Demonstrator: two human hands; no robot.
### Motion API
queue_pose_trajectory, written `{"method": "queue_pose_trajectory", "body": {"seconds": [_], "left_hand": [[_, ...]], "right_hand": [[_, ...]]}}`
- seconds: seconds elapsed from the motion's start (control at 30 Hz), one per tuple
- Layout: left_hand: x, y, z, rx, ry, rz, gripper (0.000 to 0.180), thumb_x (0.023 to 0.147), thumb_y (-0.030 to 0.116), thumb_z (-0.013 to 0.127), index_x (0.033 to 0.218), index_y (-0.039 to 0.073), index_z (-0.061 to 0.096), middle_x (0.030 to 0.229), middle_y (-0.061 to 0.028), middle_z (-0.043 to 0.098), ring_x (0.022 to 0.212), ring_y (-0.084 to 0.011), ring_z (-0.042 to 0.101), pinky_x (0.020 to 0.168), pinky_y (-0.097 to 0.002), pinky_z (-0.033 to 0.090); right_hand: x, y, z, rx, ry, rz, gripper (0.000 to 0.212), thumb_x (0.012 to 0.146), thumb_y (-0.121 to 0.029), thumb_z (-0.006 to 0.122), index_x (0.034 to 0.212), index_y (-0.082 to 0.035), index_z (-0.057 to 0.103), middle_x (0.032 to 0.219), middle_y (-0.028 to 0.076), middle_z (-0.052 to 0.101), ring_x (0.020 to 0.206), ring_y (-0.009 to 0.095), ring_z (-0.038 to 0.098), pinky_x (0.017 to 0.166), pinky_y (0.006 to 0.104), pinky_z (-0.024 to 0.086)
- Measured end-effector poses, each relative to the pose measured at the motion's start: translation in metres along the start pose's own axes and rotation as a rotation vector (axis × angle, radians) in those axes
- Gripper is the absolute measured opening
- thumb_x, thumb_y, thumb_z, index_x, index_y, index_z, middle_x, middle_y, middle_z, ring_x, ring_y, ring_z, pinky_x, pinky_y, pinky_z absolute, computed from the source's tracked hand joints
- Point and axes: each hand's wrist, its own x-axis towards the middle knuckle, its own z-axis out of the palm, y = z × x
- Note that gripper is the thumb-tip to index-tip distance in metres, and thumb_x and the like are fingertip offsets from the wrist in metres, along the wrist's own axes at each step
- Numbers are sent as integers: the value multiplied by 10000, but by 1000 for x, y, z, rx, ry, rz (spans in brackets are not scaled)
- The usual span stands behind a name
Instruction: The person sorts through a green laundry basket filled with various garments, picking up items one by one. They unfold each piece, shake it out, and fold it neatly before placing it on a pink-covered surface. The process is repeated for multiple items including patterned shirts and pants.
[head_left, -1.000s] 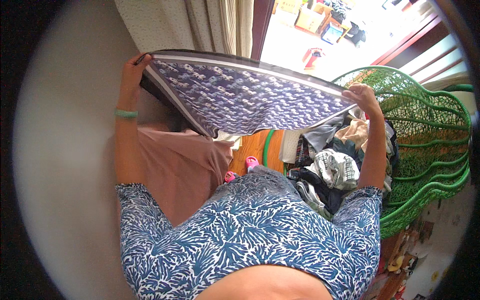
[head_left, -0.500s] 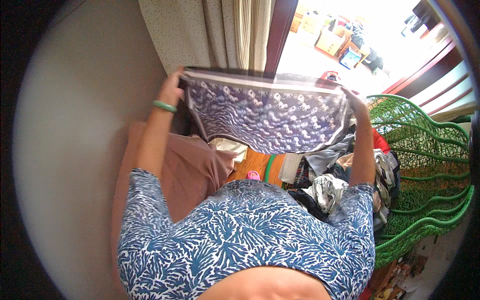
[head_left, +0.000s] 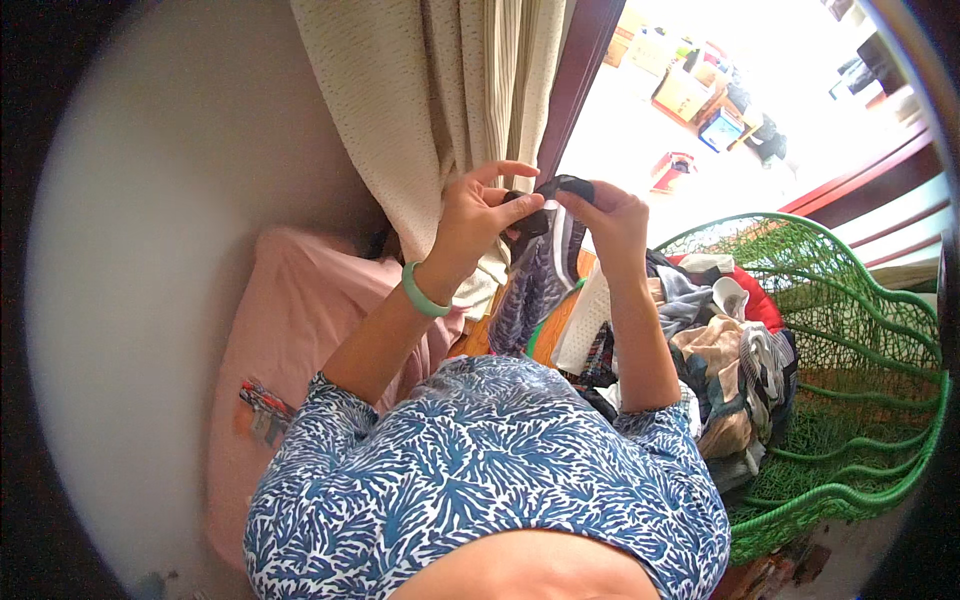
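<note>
A thin dark scarf (head_left: 532, 275) with a pale print and a light border hangs in narrow folds in front of me. My left hand (head_left: 470, 218), with a green bangle at the wrist, pinches its black upper edge between thumb and fingers. Close beside it, my right hand (head_left: 622, 225) grips another part of that black edge. Both hands are raised, their fingertips nearly touching. The scarf's lower end drops behind my patterned top, out of sight.
Right of me, a heap of mixed clothes (head_left: 715, 345) lies against a green woven basket-like seat (head_left: 850, 400). Pink cloth (head_left: 300, 300) covers something at left, with a small colourful object (head_left: 265, 410) on it. A cream curtain (head_left: 400, 110) hangs ahead; boxes (head_left: 685, 95) stand beyond the doorway.
My hands have come together from wide apart. The scarf, stretched out flat between them before, now hangs bunched and narrow. The clothes heap shows more fully.
</note>
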Motion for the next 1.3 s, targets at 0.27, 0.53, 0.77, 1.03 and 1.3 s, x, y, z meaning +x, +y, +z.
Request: {"method": "queue_pose_trajectory", "body": {"seconds": [0.27,0.53,0.77,1.03,1.3], "left_hand": [[-7,-8,-7,-130,-45,-40,495,919,60,504,1386,29,346,892,-111,662,724,-150,669,618,-253,573],[-8,4,-21,-183,-71,-103,495,895,37,418,1385,23,346,874,-111,642,696,-162,665,668,-260,578],[-9,-16,-49,874,-67,397,201,802,183,656,958,56,673,1000,-118,618,906,-219,638,787,-321,516],[-1,-92,-77,788,96,374,216,767,151,678,938,19,672,839,-115,665,743,-280,647,707,-351,512],[-7,-56,-122,776,442,622,180,863,-12,513,967,19,656,897,-119,645,802,-257,638,730,-316,495]], "right_hand": [[-23,-2,23,-236,-19,-318,141,816,-103,673,929,-33,719,838,137,699,700,214,674,627,305,515],[-27,2,41,-235,-73,-610,206,780,21,629,973,-15,690,887,122,692,779,244,676,689,311,535],[2,3,31,131,11,-244,79,831,-16,654,894,25,678,731,23,640,668,79,560,611,224,467],[25,-27,-9,62,90,-333,93,810,-9,673,899,-2,700,782,16,660,709,87,572,651,223,470],[51,-35,-45,-105,211,-485,128,835,-27,642,951,-14,694,822,40,689,711,80,598,640,214,472]]}}
